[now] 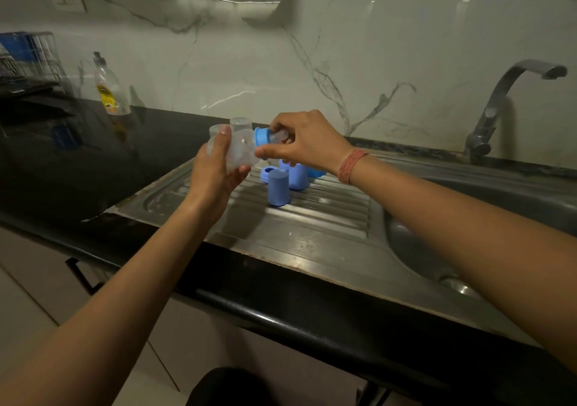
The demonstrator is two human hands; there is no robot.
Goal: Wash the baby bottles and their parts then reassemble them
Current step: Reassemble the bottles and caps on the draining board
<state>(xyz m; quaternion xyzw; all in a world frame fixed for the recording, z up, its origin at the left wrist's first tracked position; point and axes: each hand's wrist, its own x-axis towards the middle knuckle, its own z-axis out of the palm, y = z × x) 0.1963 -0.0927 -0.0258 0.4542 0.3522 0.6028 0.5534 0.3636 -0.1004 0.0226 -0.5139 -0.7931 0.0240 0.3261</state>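
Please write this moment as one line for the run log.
stage: reassembly | left hand: holds clear bottle | right hand: fits blue collar with teat onto bottle | blue caps: on drainboard

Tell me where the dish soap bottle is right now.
In the head view, the dish soap bottle stands upright on the black counter at far left, against the marble wall, right of the wire rack.

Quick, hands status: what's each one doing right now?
Left hand: grips the clear bottle.
Right hand: pinches the blue collar with nipple at the bottle's mouth.
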